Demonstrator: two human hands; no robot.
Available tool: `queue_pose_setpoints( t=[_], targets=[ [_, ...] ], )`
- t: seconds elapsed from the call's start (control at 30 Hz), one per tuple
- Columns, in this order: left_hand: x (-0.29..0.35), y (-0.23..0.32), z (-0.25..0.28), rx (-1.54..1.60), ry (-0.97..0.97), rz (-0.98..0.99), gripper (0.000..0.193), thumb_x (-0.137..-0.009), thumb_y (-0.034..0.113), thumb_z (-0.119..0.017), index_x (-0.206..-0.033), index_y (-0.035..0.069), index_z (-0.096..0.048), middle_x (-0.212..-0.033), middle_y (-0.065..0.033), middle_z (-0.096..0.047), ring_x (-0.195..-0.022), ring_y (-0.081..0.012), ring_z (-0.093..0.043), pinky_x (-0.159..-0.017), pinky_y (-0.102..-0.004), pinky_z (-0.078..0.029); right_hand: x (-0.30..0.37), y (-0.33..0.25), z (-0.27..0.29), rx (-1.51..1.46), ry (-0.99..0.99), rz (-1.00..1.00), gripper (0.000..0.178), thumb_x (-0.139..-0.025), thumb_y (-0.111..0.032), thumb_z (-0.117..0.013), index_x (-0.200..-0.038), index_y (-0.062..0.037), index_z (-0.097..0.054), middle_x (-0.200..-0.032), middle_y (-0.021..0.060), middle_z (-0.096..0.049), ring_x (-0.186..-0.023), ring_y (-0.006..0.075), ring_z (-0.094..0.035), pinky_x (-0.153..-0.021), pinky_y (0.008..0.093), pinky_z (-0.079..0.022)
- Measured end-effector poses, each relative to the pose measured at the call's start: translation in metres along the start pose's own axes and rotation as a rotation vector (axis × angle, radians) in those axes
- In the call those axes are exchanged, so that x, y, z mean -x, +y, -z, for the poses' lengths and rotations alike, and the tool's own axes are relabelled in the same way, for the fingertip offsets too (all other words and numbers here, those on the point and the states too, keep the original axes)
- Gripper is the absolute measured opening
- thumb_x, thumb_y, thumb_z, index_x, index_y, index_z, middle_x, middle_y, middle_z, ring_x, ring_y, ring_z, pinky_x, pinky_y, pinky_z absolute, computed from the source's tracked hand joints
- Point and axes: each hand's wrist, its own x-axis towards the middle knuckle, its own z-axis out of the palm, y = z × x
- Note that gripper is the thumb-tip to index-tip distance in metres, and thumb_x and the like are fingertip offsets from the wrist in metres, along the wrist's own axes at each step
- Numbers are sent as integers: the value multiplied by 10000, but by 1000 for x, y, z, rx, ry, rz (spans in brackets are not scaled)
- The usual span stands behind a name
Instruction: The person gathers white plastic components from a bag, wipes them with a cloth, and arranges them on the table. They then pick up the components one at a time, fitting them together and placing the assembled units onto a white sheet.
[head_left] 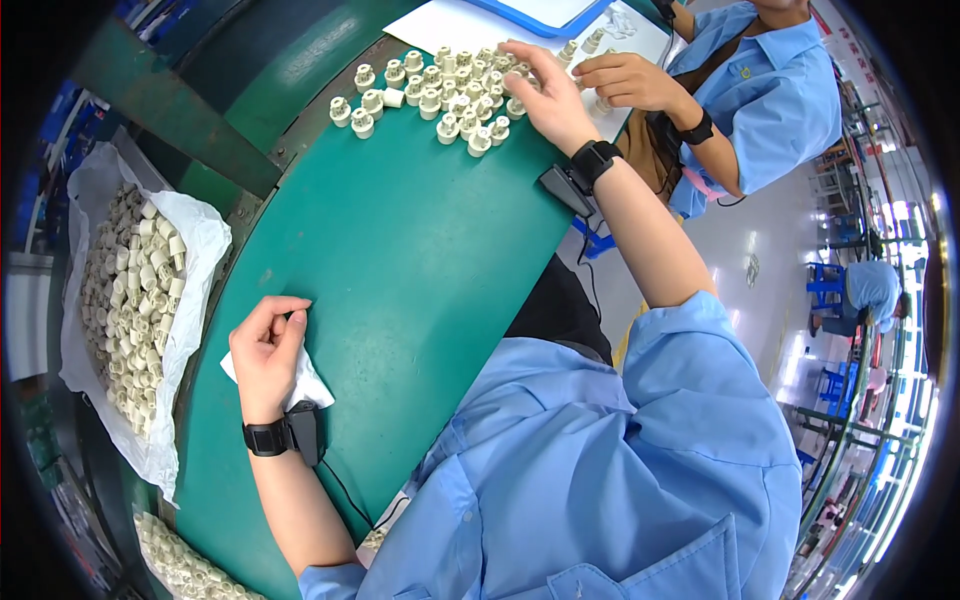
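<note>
My right hand (548,95) reaches over the far right end of a cluster of cream plastic fittings (445,85). Its fingers are apart and stretched toward the fittings; whether the fingertips touch one is not clear. Most of these small round parts stand upright on the green tabletop (400,250), and one lies on its side. My left hand (268,355) rests on the table at the left, fingers curled in and thumb close to the index finger, with nothing visible between them. Beneath that hand and wrist lies a crumpled white tissue or cloth (313,382).
A white bag (205,235) full of cream plastic parts (135,290) stands beside the table's left edge; another bag (180,560) lies lower. A co-worker's hand (630,80) is close to my right hand, over a white sheet (645,40) holding several parts. A blue-rimmed tray (535,22) sits at the far end.
</note>
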Motion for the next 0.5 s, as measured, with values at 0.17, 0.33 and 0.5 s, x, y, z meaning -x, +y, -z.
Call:
queue_pose_setpoints(
  t=[0.17, 0.33, 0.5],
  targets=[
    [1, -1, -1, -3, 7, -4, 73, -903, -10, -673, -966, -1, -709, -619, 95, -337, -583, -30, -281, -529, -240, -213, 2, -5, -5, 138, 48, 65, 428, -925, -168, -643, -1347, -119, -589, -1378, 146, -566, -1321, 291, -520, -1115, 370, -397],
    [1, 3, 0, 13, 1, -3, 84, -914, -8, -671, -986, 2, -712, -654, 104, -370, -606, -24, -300, -546, -229, -217, 3, -8, -7, 121, 99, 56, 427, -879, -185, -675, -1297, -120, -614, -1384, 162, -557, -1306, 333, -525, -1110, 394, -408],
    [1, 8, -3, 14, 6, 12, 94, -918, -4, -666, -1000, 0, -712, -710, 105, -404, -635, -20, -318, -569, -217, -223, 2, -7, -16, 83, 163, 14, 430, -851, -199, -694, -1267, -110, -624, -1377, 164, -554, -1301, 337, -528, -1105, 398, -418]
  ],
)
